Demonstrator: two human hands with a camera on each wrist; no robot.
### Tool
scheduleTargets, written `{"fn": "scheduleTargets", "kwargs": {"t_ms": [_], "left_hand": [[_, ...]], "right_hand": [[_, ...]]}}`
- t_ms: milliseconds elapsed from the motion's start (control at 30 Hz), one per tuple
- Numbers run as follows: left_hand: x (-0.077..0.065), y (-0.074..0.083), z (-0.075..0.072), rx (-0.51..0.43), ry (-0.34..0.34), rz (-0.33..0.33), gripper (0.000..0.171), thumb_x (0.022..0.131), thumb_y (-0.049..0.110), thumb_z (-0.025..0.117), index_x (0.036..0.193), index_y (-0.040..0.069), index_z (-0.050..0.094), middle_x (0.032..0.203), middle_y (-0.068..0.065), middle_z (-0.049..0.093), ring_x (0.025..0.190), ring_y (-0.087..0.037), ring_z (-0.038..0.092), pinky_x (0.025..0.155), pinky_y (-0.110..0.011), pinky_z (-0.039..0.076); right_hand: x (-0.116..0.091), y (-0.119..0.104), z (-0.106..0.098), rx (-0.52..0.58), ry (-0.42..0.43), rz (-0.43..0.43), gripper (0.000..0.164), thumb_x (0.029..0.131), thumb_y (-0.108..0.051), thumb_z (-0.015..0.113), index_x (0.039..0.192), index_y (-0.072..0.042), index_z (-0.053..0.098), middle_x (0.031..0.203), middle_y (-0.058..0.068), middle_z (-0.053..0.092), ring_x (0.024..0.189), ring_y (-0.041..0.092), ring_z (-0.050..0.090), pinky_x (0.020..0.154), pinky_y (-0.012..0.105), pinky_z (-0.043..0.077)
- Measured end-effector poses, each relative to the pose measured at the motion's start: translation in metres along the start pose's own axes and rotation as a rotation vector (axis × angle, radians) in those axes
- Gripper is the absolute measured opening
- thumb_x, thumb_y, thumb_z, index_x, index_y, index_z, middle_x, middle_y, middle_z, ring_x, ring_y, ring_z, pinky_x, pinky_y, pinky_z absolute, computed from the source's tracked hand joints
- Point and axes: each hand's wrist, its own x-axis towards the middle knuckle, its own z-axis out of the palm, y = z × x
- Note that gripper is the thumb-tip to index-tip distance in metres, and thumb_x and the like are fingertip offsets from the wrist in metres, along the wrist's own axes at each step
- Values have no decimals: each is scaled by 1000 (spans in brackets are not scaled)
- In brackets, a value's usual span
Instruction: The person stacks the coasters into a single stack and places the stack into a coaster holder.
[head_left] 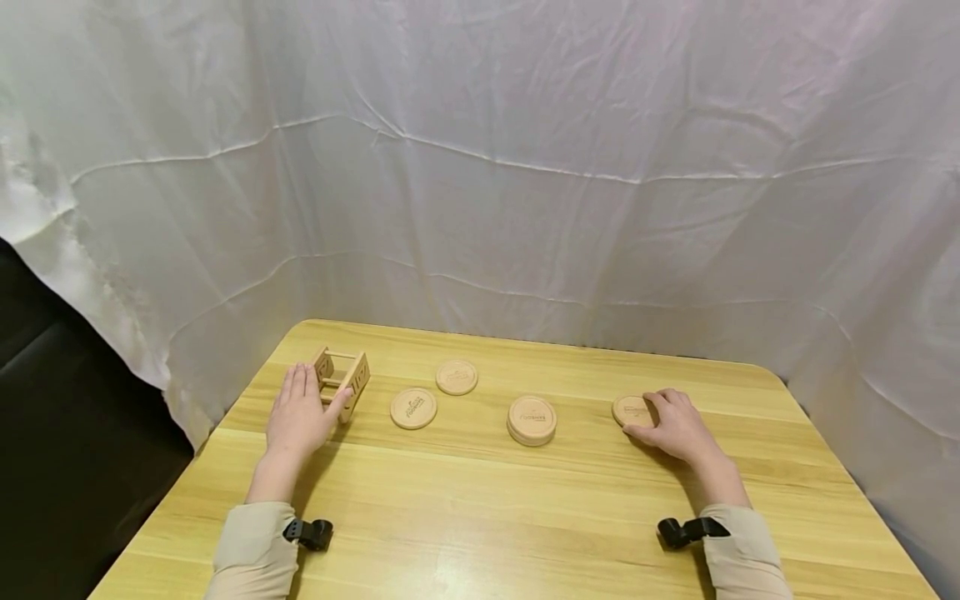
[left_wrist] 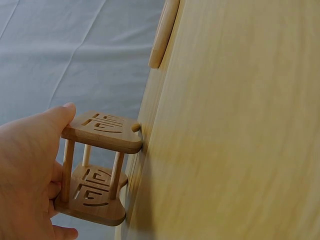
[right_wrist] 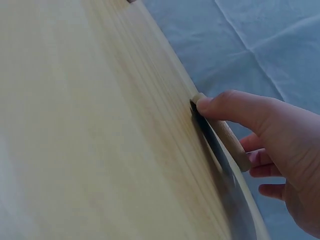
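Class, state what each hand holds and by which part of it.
Left hand: the rack, by its two side panels. Right hand: a coaster, by its rim.

The person's left hand and right hand are bare, and both forearms are covered by pale beige cloth: a left sleeve and a right sleeve, lightly creased, each ending in a plain edge above the wrist. Over the left one sits a black strap with a small, rounded black camera; the other has a matching black band and camera. The left strap seems to have tiny holes, though they are too small to be sure
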Motion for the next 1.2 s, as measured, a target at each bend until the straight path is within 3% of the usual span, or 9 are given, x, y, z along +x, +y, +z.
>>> {"fn": "scheduleTargets", "kwargs": {"t_ms": [1200], "left_hand": [[0,1,-2,-12,-16,-18,95,98,63,31,151,-12,6,159,-33,2,148,-49,3,121,-62,8]], "right_hand": [[9,-58,4,28,29,-199,79,75,-49,79,131,2,55,123,22,55,119,40,48,103,58,41]]}}
